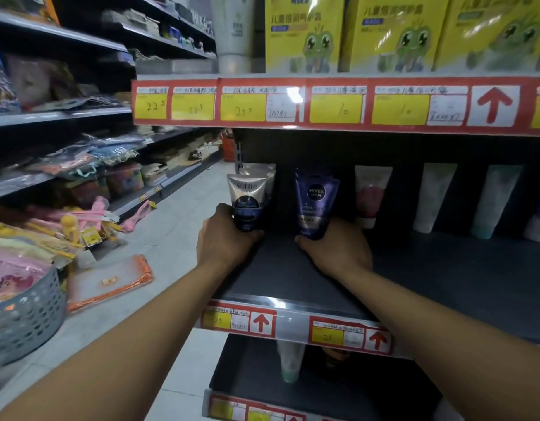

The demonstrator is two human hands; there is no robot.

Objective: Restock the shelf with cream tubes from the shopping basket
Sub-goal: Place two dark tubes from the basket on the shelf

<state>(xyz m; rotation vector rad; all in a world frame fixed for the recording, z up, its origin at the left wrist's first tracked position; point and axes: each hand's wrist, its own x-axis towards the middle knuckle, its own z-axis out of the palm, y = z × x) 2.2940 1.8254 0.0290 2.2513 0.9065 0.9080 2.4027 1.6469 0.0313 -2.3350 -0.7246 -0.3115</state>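
Left hand [224, 238]: curled round base of silver-and-navy cream tube [247, 203], upright at left end of shelf [430, 268].
Right hand [338, 250]: grips bottom of purple cream tube [316, 205], upright, just right of silver tube, apart from it.
Behind silver tube: second silver tube [262, 171], partly hidden.
Further right on shelf: white-pink tube [370, 192], pale tubes, all upright.
Basket [25, 314]: grey, on floor far left, holding pink packets.

Yellow frog-printed boxes [396, 31] stand above red-and-yellow price tags [323, 103]; pink packaged goods [16, 278] lie left.
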